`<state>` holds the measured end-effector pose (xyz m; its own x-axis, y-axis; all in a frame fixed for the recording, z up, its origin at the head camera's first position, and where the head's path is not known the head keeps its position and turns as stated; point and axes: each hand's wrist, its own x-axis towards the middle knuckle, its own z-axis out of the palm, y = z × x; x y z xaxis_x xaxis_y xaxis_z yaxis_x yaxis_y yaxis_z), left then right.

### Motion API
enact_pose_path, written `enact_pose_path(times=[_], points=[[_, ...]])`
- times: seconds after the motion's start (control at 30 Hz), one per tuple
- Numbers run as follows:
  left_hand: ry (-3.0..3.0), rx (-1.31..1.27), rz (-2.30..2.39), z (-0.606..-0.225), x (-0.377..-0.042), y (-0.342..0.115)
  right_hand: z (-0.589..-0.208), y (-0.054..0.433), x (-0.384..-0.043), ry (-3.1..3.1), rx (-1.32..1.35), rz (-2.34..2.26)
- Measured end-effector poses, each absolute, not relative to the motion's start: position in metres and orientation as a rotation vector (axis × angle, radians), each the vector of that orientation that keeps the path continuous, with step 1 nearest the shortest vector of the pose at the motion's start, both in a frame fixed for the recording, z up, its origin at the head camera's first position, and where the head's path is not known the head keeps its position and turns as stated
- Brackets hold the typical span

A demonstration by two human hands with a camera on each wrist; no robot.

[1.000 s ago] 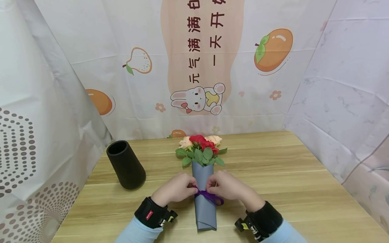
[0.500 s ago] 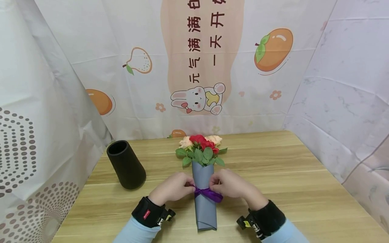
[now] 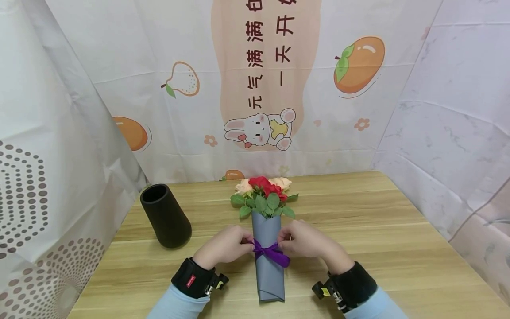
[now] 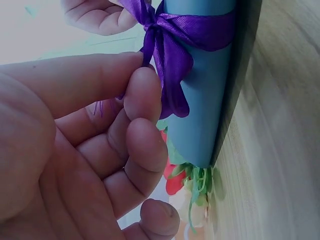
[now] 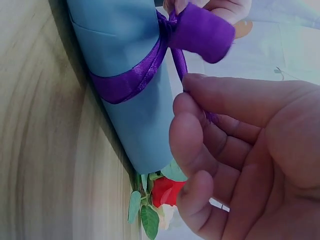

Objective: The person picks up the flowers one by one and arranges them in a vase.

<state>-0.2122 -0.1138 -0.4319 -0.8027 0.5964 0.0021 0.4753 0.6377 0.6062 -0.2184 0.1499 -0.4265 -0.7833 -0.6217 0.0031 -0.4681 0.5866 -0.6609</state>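
A bouquet of red and peach roses (image 3: 263,188) with green leaves lies on the table, wrapped in grey-blue paper (image 3: 268,230). Round its middle runs a purple ribbon (image 3: 272,253), tied in a bow with a knot at the front. Thumb and index finger of my left hand (image 3: 229,243) pinch one ribbon tail on the left side, as the left wrist view shows close up. On the other side my right hand (image 3: 304,240) pinches the second tail (image 5: 178,62) between thumb and index finger. Loops of the bow (image 4: 172,75) hang beside the knot.
A black tapered vase (image 3: 166,217) stands upright on the wooden table (image 3: 358,212) at the left. Behind the table hangs a white printed cloth (image 3: 179,133), with more cloth along both sides.
Both hands have drawn slightly apart, the left to the left and the right to the right, with the ribbon tails. The bow has tightened and its right loop has shrunk.
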Motion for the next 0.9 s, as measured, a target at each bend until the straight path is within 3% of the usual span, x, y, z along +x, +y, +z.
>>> enact_pose_path(times=[0.9], points=[[2.627,0.9,0.889,-0.4371,-0.2115,-0.1044,-0.4257,0.1417,-0.2153,2.479,-0.981,-0.888]])
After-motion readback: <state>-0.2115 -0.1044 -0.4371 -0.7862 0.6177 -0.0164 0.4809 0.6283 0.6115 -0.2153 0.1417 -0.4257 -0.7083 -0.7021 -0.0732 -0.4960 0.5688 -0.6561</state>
